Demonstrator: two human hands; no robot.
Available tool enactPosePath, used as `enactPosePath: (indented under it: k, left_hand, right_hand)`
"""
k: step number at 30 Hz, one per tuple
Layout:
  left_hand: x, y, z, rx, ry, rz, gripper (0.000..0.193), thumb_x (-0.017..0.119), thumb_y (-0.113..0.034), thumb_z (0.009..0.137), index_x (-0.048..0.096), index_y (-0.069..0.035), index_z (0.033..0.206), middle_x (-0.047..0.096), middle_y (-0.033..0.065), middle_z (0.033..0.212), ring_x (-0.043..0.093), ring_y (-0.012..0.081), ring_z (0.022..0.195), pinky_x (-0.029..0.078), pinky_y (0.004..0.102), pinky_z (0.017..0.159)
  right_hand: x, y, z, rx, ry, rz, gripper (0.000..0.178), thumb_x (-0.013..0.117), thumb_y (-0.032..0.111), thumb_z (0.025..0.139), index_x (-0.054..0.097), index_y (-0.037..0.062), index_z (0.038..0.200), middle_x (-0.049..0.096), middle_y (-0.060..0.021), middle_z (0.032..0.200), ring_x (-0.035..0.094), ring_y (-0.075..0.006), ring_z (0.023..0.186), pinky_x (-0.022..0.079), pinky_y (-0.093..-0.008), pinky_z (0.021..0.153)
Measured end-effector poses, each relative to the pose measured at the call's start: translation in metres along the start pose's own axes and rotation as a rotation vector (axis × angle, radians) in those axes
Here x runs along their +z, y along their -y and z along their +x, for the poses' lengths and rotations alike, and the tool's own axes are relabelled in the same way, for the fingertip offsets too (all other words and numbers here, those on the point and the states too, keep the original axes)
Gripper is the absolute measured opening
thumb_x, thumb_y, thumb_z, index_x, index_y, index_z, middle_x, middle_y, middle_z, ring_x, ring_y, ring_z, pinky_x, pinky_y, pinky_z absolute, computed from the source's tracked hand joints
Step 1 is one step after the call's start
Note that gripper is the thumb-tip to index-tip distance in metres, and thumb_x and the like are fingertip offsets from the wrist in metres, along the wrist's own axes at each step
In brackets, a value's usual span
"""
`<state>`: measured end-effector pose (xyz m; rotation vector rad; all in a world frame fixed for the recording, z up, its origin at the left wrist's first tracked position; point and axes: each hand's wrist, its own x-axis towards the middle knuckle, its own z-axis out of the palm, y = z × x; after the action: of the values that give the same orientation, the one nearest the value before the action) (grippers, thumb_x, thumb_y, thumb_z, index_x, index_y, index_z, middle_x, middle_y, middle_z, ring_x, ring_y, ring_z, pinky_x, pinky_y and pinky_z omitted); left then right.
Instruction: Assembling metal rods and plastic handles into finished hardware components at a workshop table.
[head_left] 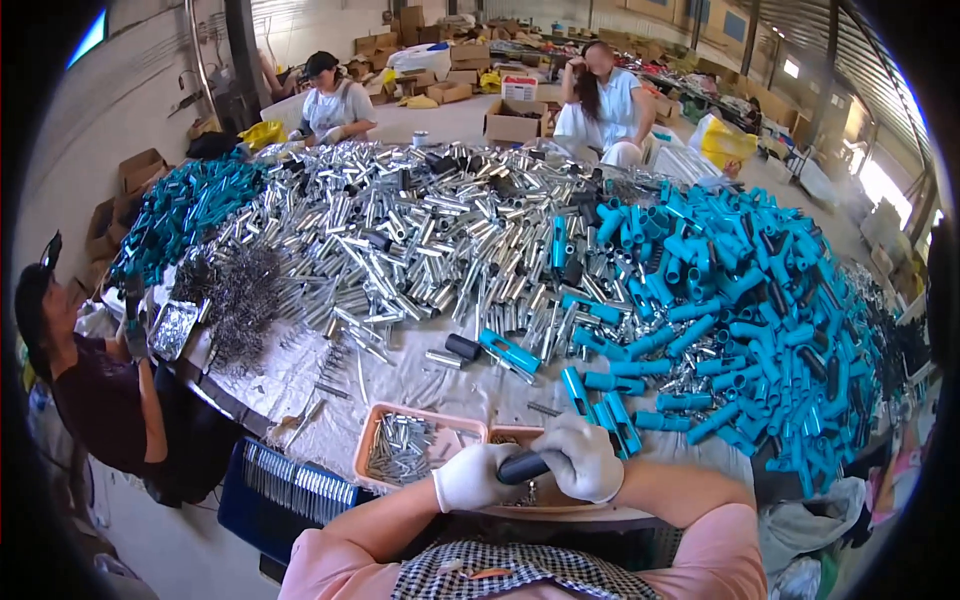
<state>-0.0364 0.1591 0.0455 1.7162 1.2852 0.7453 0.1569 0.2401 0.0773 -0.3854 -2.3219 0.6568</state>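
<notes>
From here I see left hand (474, 478) and right hand (582, 460), fingers clamped on the dark tube (523, 468), its long axis crosswise between them.

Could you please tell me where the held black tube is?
In the head view, the black tube is low and just right of centre, between the left hand and right hand.

"What comes in twos?"
"The wearer's two gloved hands (583, 457), two pink trays (366, 440), two heaps of teal pieces (760, 320)."
"Singles?"
"One held black tube (523, 467), one navy crate (229, 497)."
"Teal pieces and silver tubes (450, 230) themselves?"
"Too many to count."
</notes>
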Motion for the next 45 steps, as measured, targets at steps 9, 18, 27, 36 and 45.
enactPosePath:
  k: [9,18,27,36,45]
  left_hand:
    - [-0.022,0.005,0.033,-0.212,-0.093,-0.139,0.029,0.082,-0.013,0.068,0.063,-0.002,0.087,0.061,0.0009,0.070,0.054,0.0073,0.058,0.045,0.0237,0.053]
    - [-0.015,0.029,0.046,-0.354,-0.066,-0.613,0.027,0.080,-0.003,0.071,0.058,-0.005,0.088,0.060,0.0019,0.065,0.057,0.0090,0.050,0.044,0.0230,0.044]
    - [-0.029,0.044,0.056,-0.406,-0.075,-0.702,0.024,0.075,-0.002,0.074,0.056,-0.004,0.088,0.058,0.0031,0.067,0.054,0.0113,0.050,0.042,0.0246,0.045]
    - [-0.024,0.030,0.065,-0.525,-0.061,-0.709,0.025,0.076,-0.004,0.076,0.057,-0.006,0.092,0.059,0.0012,0.067,0.055,0.0093,0.048,0.041,0.0228,0.041]
    - [-0.023,0.038,0.049,-0.427,-0.074,-0.716,0.024,0.076,-0.004,0.075,0.056,-0.006,0.087,0.055,0.0005,0.059,0.052,0.0092,0.046,0.038,0.0229,0.041]
  right_hand:
    - [-0.103,-0.109,0.039,0.339,0.161,0.012,0.059,0.065,0.040,0.087,0.045,0.0067,0.131,0.057,-0.0199,0.116,0.059,-0.0337,0.108,0.048,-0.0407,0.092]
    - [-0.359,-0.327,-0.016,0.959,-0.889,-0.446,0.066,0.045,0.057,0.090,0.050,0.0062,0.132,0.056,-0.0255,0.127,0.052,-0.0399,0.120,0.039,-0.0423,0.102]
    - [-0.354,-0.357,0.038,1.357,-0.024,-0.624,0.093,0.049,0.074,0.077,0.035,0.0146,0.147,0.037,-0.0122,0.149,0.039,-0.0301,0.135,0.031,-0.0389,0.111]
    - [-0.355,-0.357,0.038,1.194,0.009,-0.613,0.066,0.064,0.057,0.077,0.061,0.0087,0.121,0.061,-0.0152,0.124,0.058,-0.0294,0.114,0.044,-0.0382,0.098]
    - [-0.266,-0.301,0.044,0.826,0.071,-0.899,0.032,0.063,0.030,0.076,0.068,0.0205,0.107,0.053,-0.0237,0.111,0.056,-0.0385,0.103,0.047,-0.0434,0.093]
